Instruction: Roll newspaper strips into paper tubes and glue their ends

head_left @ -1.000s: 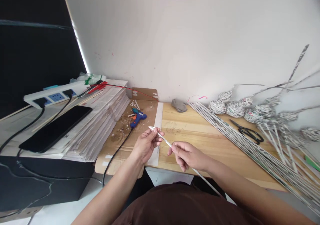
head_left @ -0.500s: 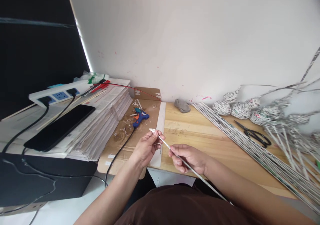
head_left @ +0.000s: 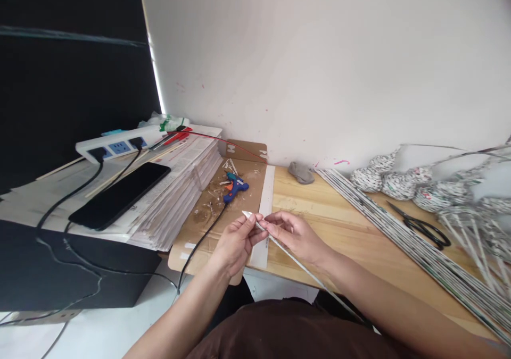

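Observation:
A thin pale paper rod (head_left: 305, 268) slants from near my lap up to a pointed white tip above the cardboard's right edge. My left hand (head_left: 236, 242) pinches it just below that tip. Close beside it, my right hand (head_left: 297, 236) grips the rod between thumb and fingers, and the fingertips of both hands nearly touch. Beyond my left hand, a blue glue gun (head_left: 236, 188) lies on the brown cardboard (head_left: 249, 205), among small scraps. A white strip (head_left: 266, 194) runs along the cardboard's right side.
At left, a paper stack (head_left: 191, 189) bears a black phone (head_left: 120, 195) and a white power strip (head_left: 115, 145) with cables. On the right lie many long paper rods (head_left: 383, 226), black scissors (head_left: 423, 228) and woven paper shapes (head_left: 401, 185). A grey lump (head_left: 301, 173) sits by the wall.
My right hand has moved up the rod, close to my left hand. The view has shifted, so the surroundings appear farther right.

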`<state>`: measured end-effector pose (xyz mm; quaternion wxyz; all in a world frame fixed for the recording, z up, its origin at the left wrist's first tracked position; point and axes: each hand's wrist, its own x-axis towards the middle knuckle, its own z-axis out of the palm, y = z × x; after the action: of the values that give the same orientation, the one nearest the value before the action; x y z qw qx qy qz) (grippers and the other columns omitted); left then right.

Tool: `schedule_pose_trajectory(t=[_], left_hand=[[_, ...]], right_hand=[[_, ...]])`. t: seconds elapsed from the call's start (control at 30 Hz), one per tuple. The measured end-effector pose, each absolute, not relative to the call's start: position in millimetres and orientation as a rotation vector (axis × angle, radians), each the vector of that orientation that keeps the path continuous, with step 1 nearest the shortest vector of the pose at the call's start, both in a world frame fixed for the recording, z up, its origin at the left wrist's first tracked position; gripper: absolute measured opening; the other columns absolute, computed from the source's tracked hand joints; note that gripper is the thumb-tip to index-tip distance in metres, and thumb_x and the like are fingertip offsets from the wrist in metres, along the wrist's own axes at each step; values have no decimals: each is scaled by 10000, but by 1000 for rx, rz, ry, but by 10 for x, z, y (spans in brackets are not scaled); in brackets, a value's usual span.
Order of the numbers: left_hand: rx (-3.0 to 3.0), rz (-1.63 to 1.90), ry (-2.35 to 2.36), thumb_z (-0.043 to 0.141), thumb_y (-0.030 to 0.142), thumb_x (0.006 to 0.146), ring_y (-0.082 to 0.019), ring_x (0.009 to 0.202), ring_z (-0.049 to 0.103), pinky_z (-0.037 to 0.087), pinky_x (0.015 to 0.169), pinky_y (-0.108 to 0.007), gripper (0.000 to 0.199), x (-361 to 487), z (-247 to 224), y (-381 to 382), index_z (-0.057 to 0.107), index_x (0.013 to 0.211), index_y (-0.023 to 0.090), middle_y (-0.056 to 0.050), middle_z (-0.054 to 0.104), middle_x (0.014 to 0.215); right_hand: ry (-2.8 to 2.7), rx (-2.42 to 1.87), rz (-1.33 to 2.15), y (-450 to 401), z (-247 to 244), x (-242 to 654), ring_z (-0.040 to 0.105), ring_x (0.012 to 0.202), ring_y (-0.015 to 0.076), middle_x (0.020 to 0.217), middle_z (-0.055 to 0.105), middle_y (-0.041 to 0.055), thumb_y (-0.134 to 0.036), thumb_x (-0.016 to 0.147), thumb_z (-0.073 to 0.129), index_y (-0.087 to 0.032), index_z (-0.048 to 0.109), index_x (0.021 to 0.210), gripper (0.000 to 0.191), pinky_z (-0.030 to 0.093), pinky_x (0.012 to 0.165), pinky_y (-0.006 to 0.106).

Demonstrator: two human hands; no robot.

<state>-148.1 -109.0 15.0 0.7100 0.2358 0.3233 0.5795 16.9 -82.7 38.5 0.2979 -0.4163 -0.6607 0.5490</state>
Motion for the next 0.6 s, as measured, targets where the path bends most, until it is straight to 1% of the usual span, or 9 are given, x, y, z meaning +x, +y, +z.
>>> schedule_pose_trajectory(t=[0.07, 0.17, 0.27, 0.33, 0.4, 0.47, 0.6], left_hand=[[547, 1282, 710, 637, 238, 806, -121, 792, 638, 543, 755, -234, 176, -1499, 152, -1114, 660, 912, 100, -79, 670, 886], [587, 1283, 699, 648, 224, 796, -148, 853, 640, 542, 757, -243, 214, -1531, 159, -1145, 656, 973, 104, -105, 665, 994], [614, 1315, 708, 659, 214, 784, -154, 838, 650, 548, 732, -241, 257, -1565, 167, -1172, 647, 1023, 120, -103, 665, 1013], [614, 1330, 708, 670, 209, 774, -150, 820, 656, 553, 727, -249, 287, -1583, 174, -1189, 632, 1051, 144, -89, 668, 1003], [598, 1334, 696, 675, 201, 769, -146, 808, 659, 556, 729, -261, 326, -1595, 183, -1208, 609, 1086, 170, -74, 667, 997], [584, 1330, 681, 679, 187, 763, -143, 802, 660, 556, 736, -271, 372, -1601, 190, -1226, 586, 1123, 182, -66, 667, 980], [560, 1324, 674, 720, 141, 711, -144, 787, 658, 544, 753, -265, 440, -1601, 180, -1246, 577, 1126, 158, -67, 675, 890]], right_hand=[[-1856, -1096, 1319, -768, 469, 62, 582, 798, 137, 1009, 640, 64, -465, 806, 606, -189, 615, 1029, 355, 468, 692, 264], [-1929, -1117, 1267, -719, 568, -80, 568, 728, 128, 900, 653, 42, -445, 783, 633, -189, 644, 957, 310, 450, 654, 255], [-1804, -1184, 1471, -710, 604, -194, 526, 630, 107, 743, 613, 29, -446, 765, 645, -154, 643, 873, 312, 400, 535, 218], [-1661, -1239, 1634, -712, 602, -251, 458, 528, 80, 613, 543, -2, -442, 748, 658, -137, 619, 787, 310, 341, 460, 198], [-1567, -1229, 1714, -713, 590, -292, 388, 468, 57, 527, 468, -36, -402, 729, 677, -135, 586, 697, 284, 292, 428, 187], [-1511, -1174, 1736, -711, 570, -320, 375, 461, 50, 506, 454, -43, -346, 717, 684, -136, 564, 648, 251, 286, 430, 183], [-1439, -1206, 1713, -707, 506, -363, 447, 490, 69, 531, 517, -21, -303, 686, 697, -142, 568, 657, 208, 353, 457, 190]])
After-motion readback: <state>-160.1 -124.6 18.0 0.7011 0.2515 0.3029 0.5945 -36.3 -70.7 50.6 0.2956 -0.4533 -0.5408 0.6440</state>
